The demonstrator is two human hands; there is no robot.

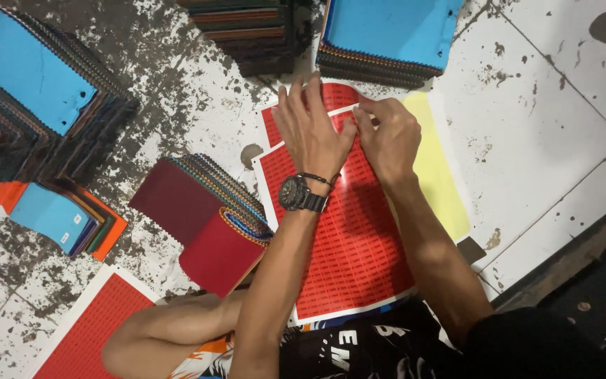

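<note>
White floor tiles (555,126), scuffed and blotched with dark worn patches, carry everything in view, and the red label sheet (355,253) at the centre serves as the landmark. It is a glossy rectangle with a white border, covered in rows of small red stickers too fine to read. The left hand (310,133) lies flat on the sheet's upper part, fingers spread and open, with a dark wristwatch (301,194) and a thin cord bracelet on the wrist. The right hand (387,137) sits just beside it, fingertips pinched together at the sheet's top edge; whether they grip a sticker or only the edge cannot be told. A second red sheet (334,95) peeks out above, mostly hidden under the hands, and a pale yellow backing sheet (436,168) shows to the right of the landmark.

Left of the sheet lie two fanned bundles of fabric swatches (205,210) with pinked, zigzag edges, topped in maroon and red. Farther left sits a small stack with a blue top swatch (50,214), and beyond it a large fan of swatches (26,70), cut off by the frame. Above the sheet rest another blue-topped stack (387,35) and a dark stack (247,28), both cropped. Below-left, another red sheet (96,330) runs out of view. The person's patterned clothing hides the landmark's lower edge.
</note>
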